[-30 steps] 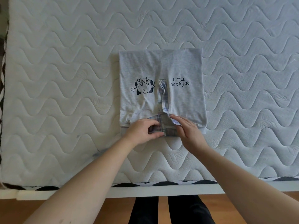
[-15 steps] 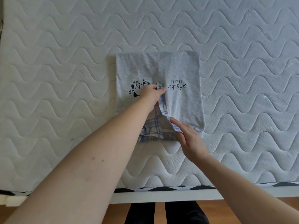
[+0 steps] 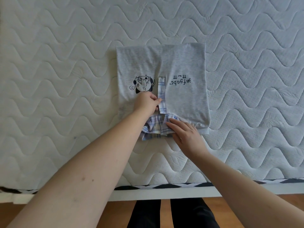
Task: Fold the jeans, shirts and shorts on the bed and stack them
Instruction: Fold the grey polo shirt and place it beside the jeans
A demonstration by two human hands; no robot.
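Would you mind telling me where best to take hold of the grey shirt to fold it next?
Probably the grey shirt by its two near corners beside the plaid collar, from the bed's near edge: it lies flat, sides already folded in.

Grey shirt (image 3: pixel 185 66): black print, upside down to camera, reads approx. "efgabc" with "π w π" symbols beside it. Cartoon face's speech bubble: single letter, possibly "u".

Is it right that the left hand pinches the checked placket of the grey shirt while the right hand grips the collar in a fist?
Not quite. In the head view the right hand lies flat with straight fingers on the checked collar; the left hand does pinch the placket of the grey shirt.
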